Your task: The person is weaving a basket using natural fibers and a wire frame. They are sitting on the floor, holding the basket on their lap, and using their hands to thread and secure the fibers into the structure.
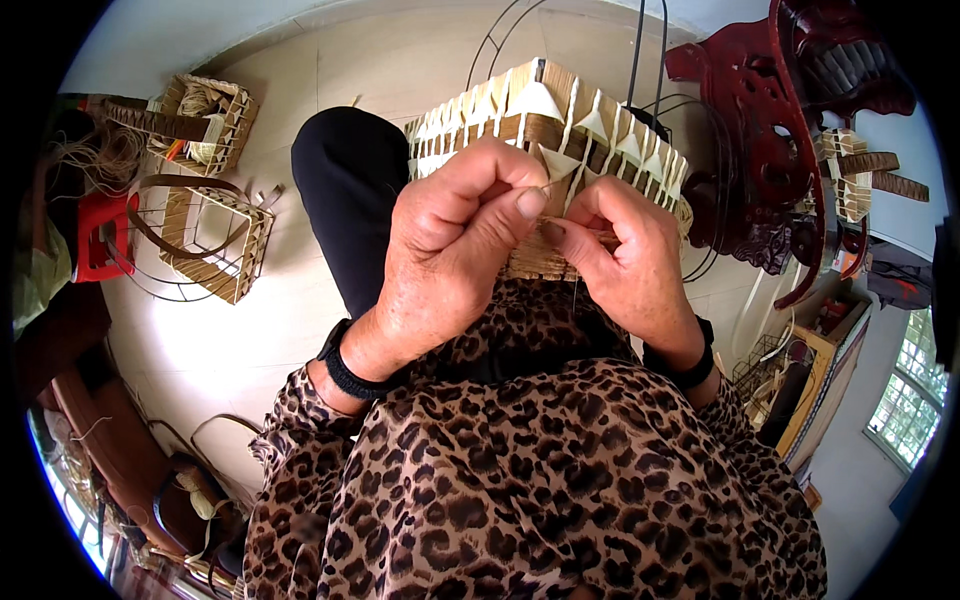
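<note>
On my lap rests a woven basket [465, 125] of tan straw strips, bound with pale wrapped strands and white triangular pieces. Over its near side, both hands work close together. My left hand [450, 235] is closed, thumb pressed against the bent index finger on a thin strand. Just to its right, my right hand [630, 245] pinches a thin brownish strand between thumb and fingers. The fingertips almost meet, and they hide part of the basket. How the strands run between the hands is too fine to make out.
Two straw baskets stand on the floor at left: one holding fibre bundles [200, 105], the other a frame with a brown hoop handle [225, 255]. Beside them is a red plastic stool [103, 235]. Carved dark-red wooden furniture [770, 130] stands at right, near thin black wire frames [640, 60].
</note>
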Motion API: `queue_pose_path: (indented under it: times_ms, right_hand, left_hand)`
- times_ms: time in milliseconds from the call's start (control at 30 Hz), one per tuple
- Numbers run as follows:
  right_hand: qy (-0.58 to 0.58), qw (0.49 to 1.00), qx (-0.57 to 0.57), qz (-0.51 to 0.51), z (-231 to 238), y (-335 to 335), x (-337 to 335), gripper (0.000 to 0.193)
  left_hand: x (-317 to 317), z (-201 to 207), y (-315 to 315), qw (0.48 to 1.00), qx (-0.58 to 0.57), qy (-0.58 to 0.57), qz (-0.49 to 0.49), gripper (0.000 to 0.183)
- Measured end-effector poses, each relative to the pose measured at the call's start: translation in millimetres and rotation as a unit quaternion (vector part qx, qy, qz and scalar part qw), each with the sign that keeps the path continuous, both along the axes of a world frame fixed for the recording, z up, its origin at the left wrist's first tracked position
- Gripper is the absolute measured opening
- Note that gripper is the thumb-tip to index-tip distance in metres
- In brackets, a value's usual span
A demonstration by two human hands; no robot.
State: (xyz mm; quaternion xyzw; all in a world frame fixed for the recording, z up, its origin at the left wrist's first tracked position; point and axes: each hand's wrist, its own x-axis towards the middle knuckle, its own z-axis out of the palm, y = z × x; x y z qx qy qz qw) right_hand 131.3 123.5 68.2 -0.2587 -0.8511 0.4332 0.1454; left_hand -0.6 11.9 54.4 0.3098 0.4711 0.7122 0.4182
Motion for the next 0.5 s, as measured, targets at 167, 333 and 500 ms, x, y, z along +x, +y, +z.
queue_pose_path:
  times_ms: [167, 333, 500]
  right_hand:
    - [0.010, 1.000, -0.014, 0.005, -1, 3, 1, 0.022]
    - [-0.008, 0.998, -0.066, 0.015, 3, 14, 9, 0.018]
    - [-0.017, 0.996, -0.084, 0.003, 8, 15, 15, 0.012]
  left_hand:
    - [-4, -4, 2, 0.999, 0.030, -0.033, 0.000, 0.005]
    - [-34, -11, 4, 0.992, 0.043, 0.081, 0.086, 0.040]
    - [-18, -39, -21, 0.967, -0.033, 0.237, 0.083, 0.033]
